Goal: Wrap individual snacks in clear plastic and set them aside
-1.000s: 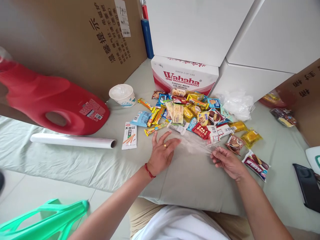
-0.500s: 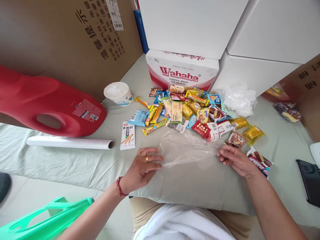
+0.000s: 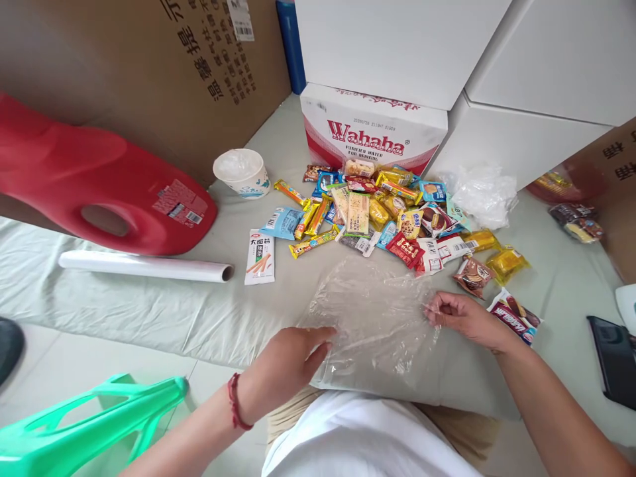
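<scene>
A clear plastic bag is spread between my hands at the front of the cloth-covered table. My left hand, a red cord bracelet at its wrist, reaches over the bag's left side with thumb and fingers closed on the film. On the opposite side, my right hand pinches the bag's edge between thumb and fingers. Beyond the bag lies a pile of wrapped snacks. A white snack packet lies apart to the left. Close to my right hand are a brown-wrapped snack and a purple-and-white packet.
On the left are a red jug, a white roll and a paper cup. A Wahaha carton stands behind the snacks, with crumpled clear bags to its right. A phone lies far right; a green stool stands below left.
The bag has opened out wider and come nearer to me. My left hand has moved down and slightly right, its fingers drawn closer together. My right hand still holds the bag's right edge.
</scene>
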### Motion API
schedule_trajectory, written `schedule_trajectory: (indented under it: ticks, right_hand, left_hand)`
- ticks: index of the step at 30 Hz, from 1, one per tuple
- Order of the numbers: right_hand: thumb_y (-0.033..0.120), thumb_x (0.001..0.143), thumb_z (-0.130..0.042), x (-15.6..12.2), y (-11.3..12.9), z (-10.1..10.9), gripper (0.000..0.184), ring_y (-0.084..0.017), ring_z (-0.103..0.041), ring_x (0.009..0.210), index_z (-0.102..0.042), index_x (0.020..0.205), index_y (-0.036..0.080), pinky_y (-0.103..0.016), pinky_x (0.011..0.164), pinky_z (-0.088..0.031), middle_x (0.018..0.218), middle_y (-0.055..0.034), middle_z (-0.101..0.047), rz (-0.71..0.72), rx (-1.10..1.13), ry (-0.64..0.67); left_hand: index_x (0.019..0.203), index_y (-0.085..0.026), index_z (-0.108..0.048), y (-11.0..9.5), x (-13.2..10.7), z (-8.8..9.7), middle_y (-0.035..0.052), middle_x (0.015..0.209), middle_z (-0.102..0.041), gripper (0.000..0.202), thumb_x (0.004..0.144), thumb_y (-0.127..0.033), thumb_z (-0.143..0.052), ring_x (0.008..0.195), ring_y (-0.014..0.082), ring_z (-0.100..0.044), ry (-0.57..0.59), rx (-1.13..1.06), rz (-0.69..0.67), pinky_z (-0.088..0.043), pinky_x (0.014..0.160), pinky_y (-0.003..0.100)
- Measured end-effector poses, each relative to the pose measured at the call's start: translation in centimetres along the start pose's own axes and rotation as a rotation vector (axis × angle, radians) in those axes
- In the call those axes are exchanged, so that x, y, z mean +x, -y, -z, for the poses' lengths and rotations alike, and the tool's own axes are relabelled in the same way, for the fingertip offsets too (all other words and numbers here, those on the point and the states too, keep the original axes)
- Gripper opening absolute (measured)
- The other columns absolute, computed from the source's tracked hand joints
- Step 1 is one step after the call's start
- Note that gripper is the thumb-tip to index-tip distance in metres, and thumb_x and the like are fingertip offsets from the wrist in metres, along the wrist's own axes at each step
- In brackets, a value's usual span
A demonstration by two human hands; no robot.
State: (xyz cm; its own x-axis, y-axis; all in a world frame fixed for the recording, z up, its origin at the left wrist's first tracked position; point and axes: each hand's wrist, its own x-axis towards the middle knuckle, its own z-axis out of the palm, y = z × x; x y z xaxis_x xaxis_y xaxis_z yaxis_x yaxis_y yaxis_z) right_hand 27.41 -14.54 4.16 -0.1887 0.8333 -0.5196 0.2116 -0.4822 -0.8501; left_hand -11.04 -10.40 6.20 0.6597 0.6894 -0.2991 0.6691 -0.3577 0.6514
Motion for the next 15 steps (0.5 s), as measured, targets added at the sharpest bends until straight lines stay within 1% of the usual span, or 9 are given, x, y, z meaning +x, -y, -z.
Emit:
schedule_trajectory:
  ticks: [2,4,5,7,8,9,11,13,15]
  right_hand:
    - [0.060,0.079,-0.077,0.3,0.5,-0.2,0.043,-0.016,-0.051,0.074,-0.060,0.076,0.021,-0.029,0.070,-0.041,0.076,0.0001,-0.061,0.017,-0.048,-0.017]
    - [0.061,0.079,-0.076,0.6,0.9,-0.3,0.043,-0.017,-0.051,0.074,-0.061,0.077,0.021,-0.030,0.069,-0.042,0.077,-0.0005,-0.061,0.031,-0.092,-0.025]
    - [0.061,0.080,-0.076,0.7,1.0,-0.3,0.043,-0.017,-0.051,0.074,-0.062,0.077,0.021,-0.030,0.069,-0.042,0.077,-0.0008,-0.062,0.037,-0.109,-0.022]
    - [0.060,0.080,-0.076,0.7,0.9,0.0,0.042,-0.017,-0.051,0.073,-0.061,0.077,0.022,-0.029,0.068,-0.042,0.077,-0.0007,-0.062,0.045,-0.134,-0.018]
    - [0.059,0.080,-0.076,0.5,0.7,0.2,0.041,-0.017,-0.051,0.072,-0.060,0.076,0.022,-0.029,0.068,-0.042,0.076,-0.0003,-0.061,0.048,-0.143,-0.021]
    - [0.057,0.080,-0.077,0.3,0.3,0.4,0.040,-0.016,-0.051,0.071,-0.059,0.075,0.022,-0.029,0.067,-0.042,0.076,0.0002,-0.061,0.051,-0.153,-0.029]
    - [0.055,0.080,-0.077,-0.4,-0.6,1.0,0.037,-0.016,-0.051,0.071,-0.060,0.076,0.022,-0.029,0.067,-0.042,0.077,0.0006,-0.061,0.043,-0.188,-0.056]
    - [0.054,0.082,-0.076,-1.4,-1.4,1.7,0.035,-0.017,-0.053,0.072,-0.063,0.079,0.022,-0.029,0.067,-0.043,0.078,0.0000,-0.063,0.003,-0.235,-0.076]
    - [0.056,0.083,-0.075,-2.2,-1.9,2.4,0.034,-0.018,-0.056,0.074,-0.066,0.085,0.022,-0.030,0.068,-0.045,0.081,-0.0012,-0.065,-0.045,-0.252,-0.062]
  left_hand:
    - [0.105,-0.026,-0.073,-2.1,0.9,-0.1,0.0040,0.084,-0.074,0.032,0.098,-0.024,-0.041,0.065,0.0201,-0.067,-0.109,0.132,-0.083,-0.046,0.058,0.030]
    - [0.099,-0.024,-0.071,-3.7,2.5,-0.5,0.0050,0.083,-0.071,0.032,0.098,-0.020,-0.039,0.064,0.0192,-0.064,-0.222,0.178,-0.174,-0.045,0.058,0.031]
    - [0.100,-0.023,-0.070,-4.2,3.7,-0.8,0.0058,0.086,-0.071,0.031,0.099,-0.020,-0.039,0.069,0.0196,-0.065,-0.289,0.171,-0.220,-0.047,0.062,0.032]
    - [0.108,-0.021,-0.069,-4.4,6.7,-1.6,0.0087,0.098,-0.074,0.029,0.099,-0.020,-0.042,0.088,0.0224,-0.066,-0.439,0.146,-0.297,-0.051,0.079,0.037]
    - [0.114,-0.020,-0.069,-4.0,8.4,-2.1,0.0105,0.110,-0.074,0.029,0.098,-0.020,-0.044,0.101,0.0255,-0.065,-0.508,0.162,-0.288,-0.051,0.087,0.041]
    - [0.120,-0.020,-0.067,-3.4,10.0,-2.6,0.0116,0.123,-0.071,0.032,0.098,-0.019,-0.045,0.113,0.0288,-0.062,-0.560,0.187,-0.245,-0.049,0.093,0.046]
    - [0.129,-0.018,-0.064,-2.0,12.8,-3.6,0.0133,0.138,-0.064,0.038,0.097,-0.017,-0.045,0.126,0.0330,-0.055,-0.605,0.216,-0.117,-0.045,0.101,0.053]
    - [0.127,-0.017,-0.066,-0.9,14.4,-4.4,0.0149,0.143,-0.060,0.037,0.097,-0.019,-0.045,0.134,0.0358,-0.050,-0.632,0.235,-0.012,-0.041,0.106,0.057]
    - [0.123,-0.016,-0.068,-0.3,15.1,-4.8,0.0178,0.145,-0.057,0.035,0.097,-0.024,-0.047,0.138,0.0386,-0.045,-0.692,0.247,0.072,-0.039,0.109,0.059]
